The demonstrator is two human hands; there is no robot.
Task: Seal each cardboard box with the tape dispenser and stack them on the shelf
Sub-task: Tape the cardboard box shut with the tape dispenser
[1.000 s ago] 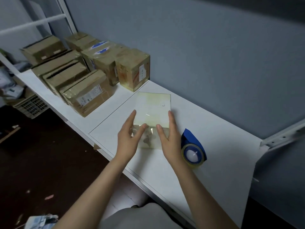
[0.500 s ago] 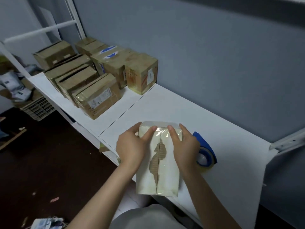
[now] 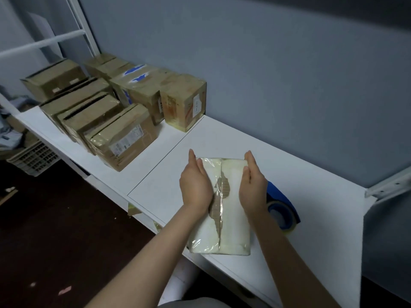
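On the surface (image 3: 289, 165), near its front edge, we pressed our left hand (image 3: 195, 185) and right hand (image 3: 253, 187), fingers straight, against the sides of the taped box (image 3: 233, 232); the tape dispenser (image 3: 282, 210) lay just beside it.

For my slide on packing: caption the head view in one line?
Left hand and right hand hold a pale taped box on the shelf; tape dispenser beside it, brown boxes beyond.

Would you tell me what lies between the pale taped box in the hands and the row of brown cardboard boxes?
Only bare white shelf, crossed by a thin seam, as the head view shows.
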